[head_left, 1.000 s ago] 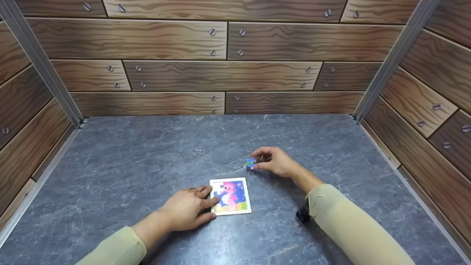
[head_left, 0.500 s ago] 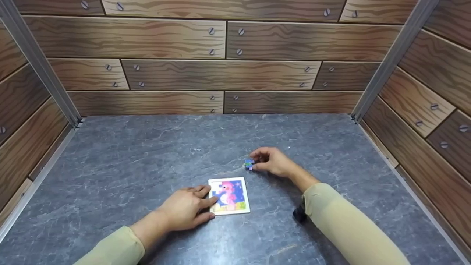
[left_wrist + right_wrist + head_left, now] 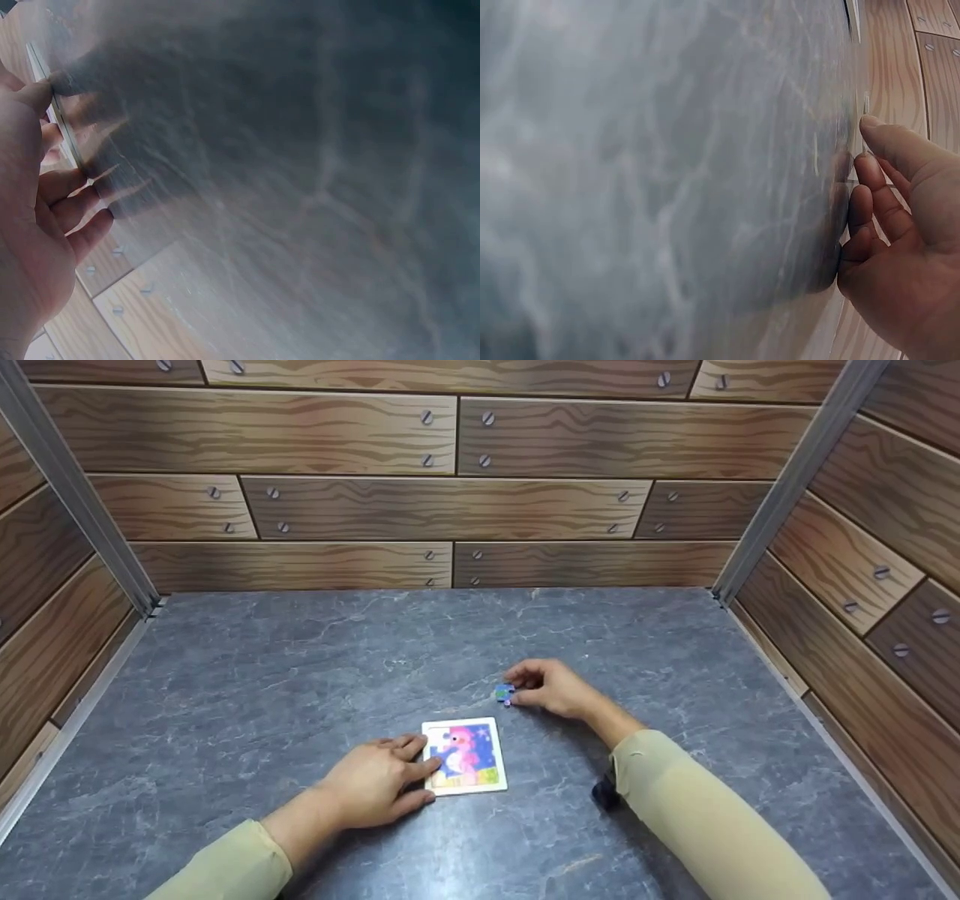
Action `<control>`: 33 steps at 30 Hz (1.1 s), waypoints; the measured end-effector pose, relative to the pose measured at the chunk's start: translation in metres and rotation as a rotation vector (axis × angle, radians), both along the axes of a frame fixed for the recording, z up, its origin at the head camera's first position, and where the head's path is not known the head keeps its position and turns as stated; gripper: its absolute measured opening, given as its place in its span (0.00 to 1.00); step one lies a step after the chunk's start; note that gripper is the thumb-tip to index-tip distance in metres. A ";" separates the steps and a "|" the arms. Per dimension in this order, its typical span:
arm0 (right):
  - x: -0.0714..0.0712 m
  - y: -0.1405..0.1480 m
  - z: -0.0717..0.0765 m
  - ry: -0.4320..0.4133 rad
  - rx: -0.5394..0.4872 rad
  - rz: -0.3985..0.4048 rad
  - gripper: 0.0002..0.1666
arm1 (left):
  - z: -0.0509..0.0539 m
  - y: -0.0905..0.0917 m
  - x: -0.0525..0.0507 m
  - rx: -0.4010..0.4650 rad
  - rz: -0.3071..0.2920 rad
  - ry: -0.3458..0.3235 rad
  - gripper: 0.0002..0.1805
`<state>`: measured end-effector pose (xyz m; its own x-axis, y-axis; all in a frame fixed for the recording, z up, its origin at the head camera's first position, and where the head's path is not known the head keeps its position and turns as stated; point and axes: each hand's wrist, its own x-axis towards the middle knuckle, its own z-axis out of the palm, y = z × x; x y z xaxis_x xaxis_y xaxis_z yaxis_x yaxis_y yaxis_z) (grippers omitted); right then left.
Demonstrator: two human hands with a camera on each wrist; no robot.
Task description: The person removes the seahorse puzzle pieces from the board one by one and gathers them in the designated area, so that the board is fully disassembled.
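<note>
The left grip [image 3: 371, 784] hides part of the left side of a seahorse jigsaw [image 3: 466, 759]. The right grip [image 3: 559, 690] partly covers a blue jigsaw piece [image 3: 503, 693], its print too small to read. 2 sleeves [image 3: 712, 810] run off the head view's bottom edge. The right wrist view blurs the surface [image 3: 652, 150].

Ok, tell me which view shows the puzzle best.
The head view: the puzzle lies picture side up, the left hand on its edge. The left wrist view shows just a thin edge; the right wrist view, at most an unclear sliver.
</note>
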<state>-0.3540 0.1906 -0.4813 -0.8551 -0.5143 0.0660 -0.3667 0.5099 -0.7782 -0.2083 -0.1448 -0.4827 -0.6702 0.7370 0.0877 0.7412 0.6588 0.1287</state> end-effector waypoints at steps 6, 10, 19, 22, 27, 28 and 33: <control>0.000 -0.001 -0.001 0.010 -0.001 0.004 0.20 | 0.000 -0.001 0.000 -0.003 0.001 0.000 0.28; 0.000 0.000 -0.002 0.012 -0.003 -0.001 0.20 | -0.001 0.000 0.000 -0.003 0.000 0.007 0.28; 0.001 -0.001 -0.001 0.006 0.014 -0.004 0.21 | -0.002 0.000 0.001 0.001 -0.008 0.018 0.28; 0.001 -0.001 -0.001 0.005 0.012 -0.009 0.21 | -0.002 0.000 0.000 0.001 -0.007 0.022 0.28; 0.001 0.001 0.001 0.012 -0.021 -0.005 0.21 | -0.002 0.000 0.001 0.007 0.000 0.022 0.28; 0.001 0.001 0.002 0.012 -0.029 -0.007 0.20 | -0.002 0.001 0.001 0.008 0.001 0.024 0.28; 0.001 0.000 0.009 0.003 -0.049 -0.021 0.21 | -0.001 0.000 0.001 0.004 0.004 0.033 0.27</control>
